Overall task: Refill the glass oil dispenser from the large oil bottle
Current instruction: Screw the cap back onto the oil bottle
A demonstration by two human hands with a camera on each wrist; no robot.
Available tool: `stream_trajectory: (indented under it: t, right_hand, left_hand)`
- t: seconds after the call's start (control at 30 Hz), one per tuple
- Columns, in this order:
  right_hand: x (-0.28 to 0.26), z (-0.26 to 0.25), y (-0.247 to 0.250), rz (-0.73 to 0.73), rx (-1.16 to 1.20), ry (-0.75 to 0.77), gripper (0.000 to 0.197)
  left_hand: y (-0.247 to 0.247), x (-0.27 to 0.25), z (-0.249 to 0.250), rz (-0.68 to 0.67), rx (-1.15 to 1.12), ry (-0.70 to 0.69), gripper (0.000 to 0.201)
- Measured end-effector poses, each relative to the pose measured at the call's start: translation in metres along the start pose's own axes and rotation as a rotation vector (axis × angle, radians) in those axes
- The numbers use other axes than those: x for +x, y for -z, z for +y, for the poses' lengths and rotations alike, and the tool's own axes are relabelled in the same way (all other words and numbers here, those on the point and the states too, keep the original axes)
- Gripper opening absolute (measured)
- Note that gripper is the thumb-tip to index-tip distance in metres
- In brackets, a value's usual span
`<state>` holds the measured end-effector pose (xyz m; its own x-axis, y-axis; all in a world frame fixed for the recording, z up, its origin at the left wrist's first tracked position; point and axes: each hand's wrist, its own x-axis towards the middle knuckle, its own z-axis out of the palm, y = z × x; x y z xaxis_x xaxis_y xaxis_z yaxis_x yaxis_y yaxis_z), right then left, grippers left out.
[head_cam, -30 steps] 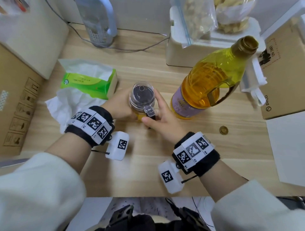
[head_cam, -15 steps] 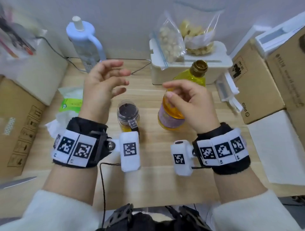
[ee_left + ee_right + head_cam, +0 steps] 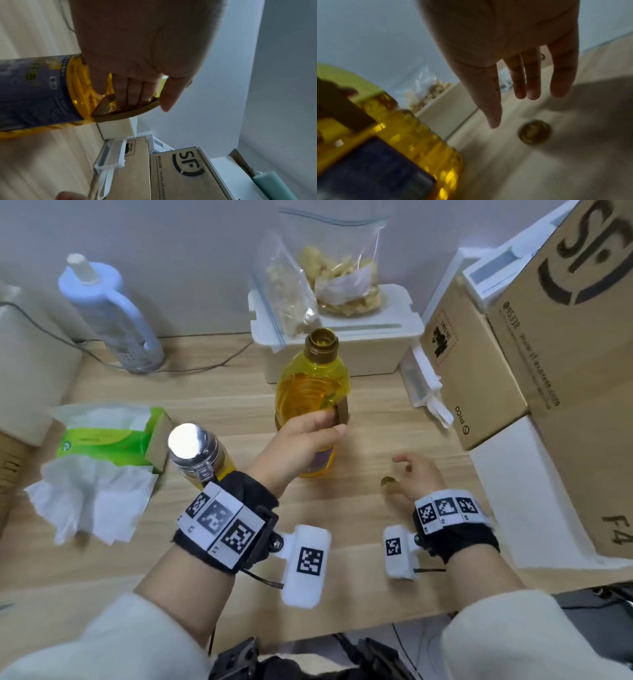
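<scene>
The large oil bottle [image 3: 310, 392] stands upright mid-table, uncapped, yellow oil inside and a purple label [image 3: 34, 94]. My left hand [image 3: 308, 433] grips its brown handle [image 3: 126, 113], fingers [image 3: 135, 93] curled through it. The glass oil dispenser [image 3: 197, 455] stands to the left with its shiny lid on and yellow oil low inside; neither hand touches it. My right hand [image 3: 407, 472] hovers low over the table to the bottle's right, fingers [image 3: 527, 86] straight, holding nothing. The gold bottle cap [image 3: 535, 132] lies on the wood just under it, also in the head view [image 3: 387, 482].
A green tissue pack [image 3: 109, 436] and loose tissues [image 3: 92, 498] lie at left. Behind the bottle a white box [image 3: 346, 354] carries snack bags. Cardboard boxes [image 3: 479, 378] and a white slab [image 3: 534, 491] line the right. A pale blue jug [image 3: 109, 313] and cable stand back left.
Both hands left the dispenser and rose. Now the left has come down onto the oil bottle's handle, and the right has dropped to the table by the cap.
</scene>
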<state>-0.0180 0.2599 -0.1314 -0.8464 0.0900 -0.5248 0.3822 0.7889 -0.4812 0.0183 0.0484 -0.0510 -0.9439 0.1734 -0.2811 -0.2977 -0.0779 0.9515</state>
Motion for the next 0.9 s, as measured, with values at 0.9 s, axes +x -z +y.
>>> stream_trajectory:
  t: [0.9]
  right_hand:
    - [-0.086, -0.168, 0.082, 0.102, 0.039, 0.867, 0.045]
  left_hand:
    - [0.025, -0.009, -0.032, -0.047, 0.082, -0.269, 0.035]
